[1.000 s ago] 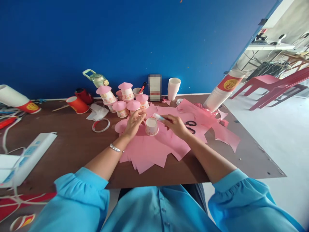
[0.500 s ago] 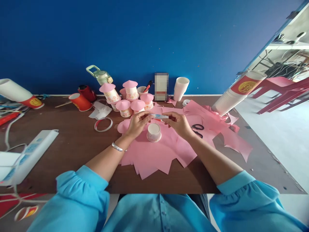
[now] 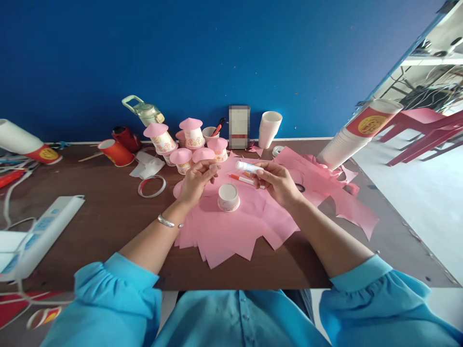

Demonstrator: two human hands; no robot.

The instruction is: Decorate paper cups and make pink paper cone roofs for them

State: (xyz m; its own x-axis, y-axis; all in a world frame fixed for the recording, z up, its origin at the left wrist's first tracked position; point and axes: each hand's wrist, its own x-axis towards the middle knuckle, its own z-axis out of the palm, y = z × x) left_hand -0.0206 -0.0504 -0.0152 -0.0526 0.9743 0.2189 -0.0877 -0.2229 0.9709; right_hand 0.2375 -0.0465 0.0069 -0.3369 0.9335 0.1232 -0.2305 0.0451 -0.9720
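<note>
My right hand [image 3: 277, 180] is closed around a white glue stick [image 3: 249, 167] with a blue label, whose white end points left. My left hand [image 3: 199, 180] is held apart from it, fingers curled together in a pinch; whatever they hold, if anything, is hidden. Between and below both hands, a small paper cup [image 3: 228, 196] with a printed rim stands upside down on pink paper sheets [image 3: 231, 231]. Under the right hand lies an orange-and-white pen [image 3: 241, 179].
Several cups with pink cone roofs [image 3: 191, 125] stand behind my left hand. A tape roll [image 3: 152, 187] lies left, beyond it a power strip [image 3: 47, 231]. Black scissor handles [image 3: 299, 187] show by my right wrist. Stacked white cups [image 3: 270, 130] and a phone [image 3: 239, 127] stand along the wall.
My hands have moved apart. The glue stick, held between both before, is now in my right hand only, and the pen beneath it shows more fully.
</note>
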